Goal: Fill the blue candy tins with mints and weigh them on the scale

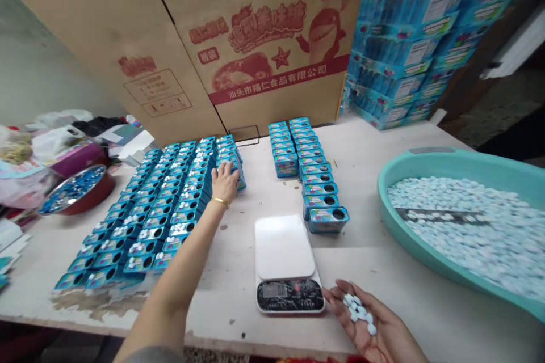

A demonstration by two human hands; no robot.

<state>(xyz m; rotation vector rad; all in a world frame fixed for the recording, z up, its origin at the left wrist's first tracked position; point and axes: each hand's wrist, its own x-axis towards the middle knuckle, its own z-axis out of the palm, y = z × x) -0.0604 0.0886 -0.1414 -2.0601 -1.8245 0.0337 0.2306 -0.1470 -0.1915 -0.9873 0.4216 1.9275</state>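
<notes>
My left hand (225, 184) reaches out to the near end of a short row of small blue boxes (227, 150). Its fingers are bent down over a blue box there, which they mostly hide. Palm up near the front edge, my right hand (374, 323) is cupped around several pale candies (357, 311). Just left of it a white kitchen scale (284, 249) lies flat with a bare plate. Left of my left hand stand long rows of blue boxes (155, 210), many with white candies on top beside dark round holes.
Two more rows of blue boxes (313, 167) stand behind the scale. A turquoise tub (394, 227) of pale candies fills the right side. Behind are a large carton (272, 88) and wrapped blue packs (395, 62). At the left sits a red-brown bowl (96, 190) with blue pieces.
</notes>
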